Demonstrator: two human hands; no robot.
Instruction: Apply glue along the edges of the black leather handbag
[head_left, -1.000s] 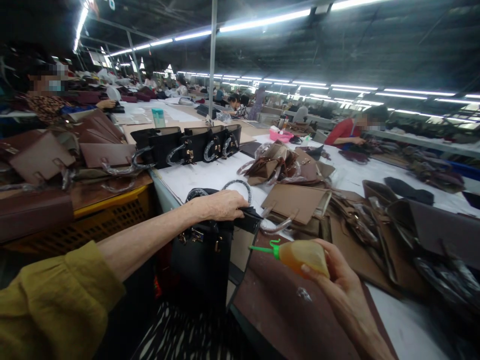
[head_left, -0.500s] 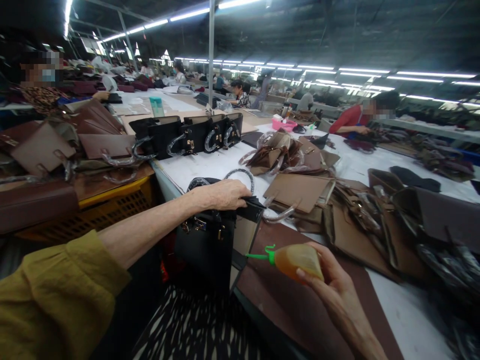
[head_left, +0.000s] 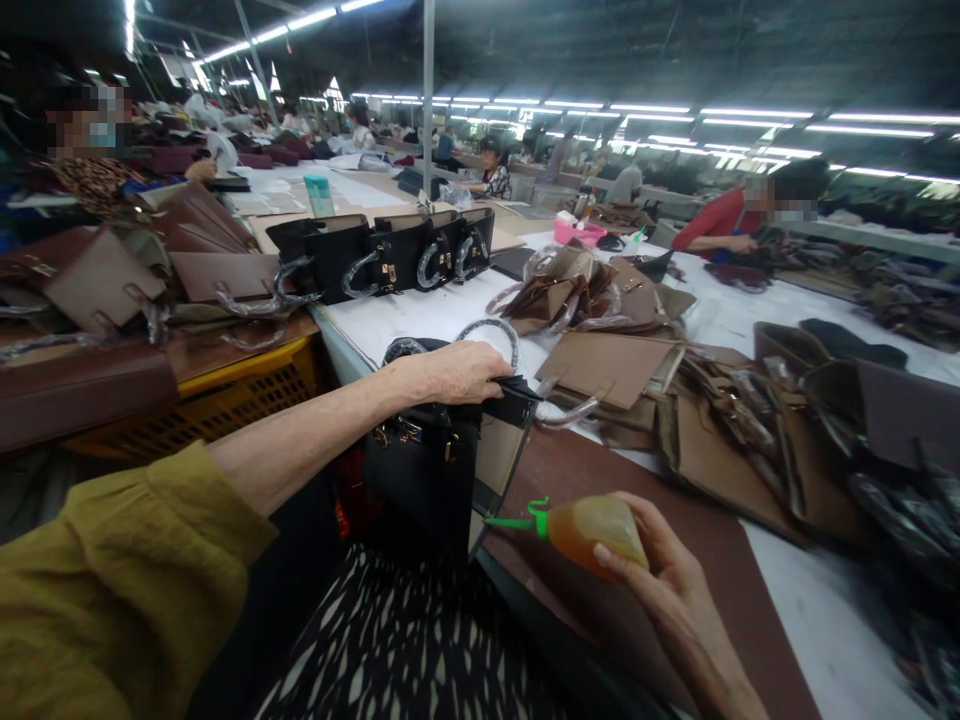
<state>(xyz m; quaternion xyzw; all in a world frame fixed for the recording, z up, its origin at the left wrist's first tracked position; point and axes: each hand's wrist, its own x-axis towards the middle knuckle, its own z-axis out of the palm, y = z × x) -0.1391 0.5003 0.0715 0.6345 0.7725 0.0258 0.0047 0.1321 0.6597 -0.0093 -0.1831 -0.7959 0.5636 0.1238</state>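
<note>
A black handbag (head_left: 420, 490) with gold hardware and plastic-wrapped handles stands tilted at the table's edge, just above my lap. My left hand (head_left: 469, 374) grips its upper edge, fingers closed over the black material; the fingertips are partly hidden. On the side facing right, a beige panel (head_left: 496, 460) shows. My right hand (head_left: 660, 570) is wrapped round a squeeze bottle (head_left: 589, 535) of amber liquid, held on its side. The bottle's green nozzle (head_left: 514, 523) points left, its tip at the lower part of the beige side, touching or very close.
Under the bottle lies a brown sheet (head_left: 585, 470) on the white table. Brown bags (head_left: 720, 460) are heaped to the right, and several black handbags (head_left: 405, 250) stand in a row behind. A yellow crate (head_left: 247, 395) is at left. A co-worker in red (head_left: 712, 225) works across the table.
The nozzle tip has moved down along the bag's beige side. My left hand keeps its grip on the bag's top. The whole view has shifted slightly.
</note>
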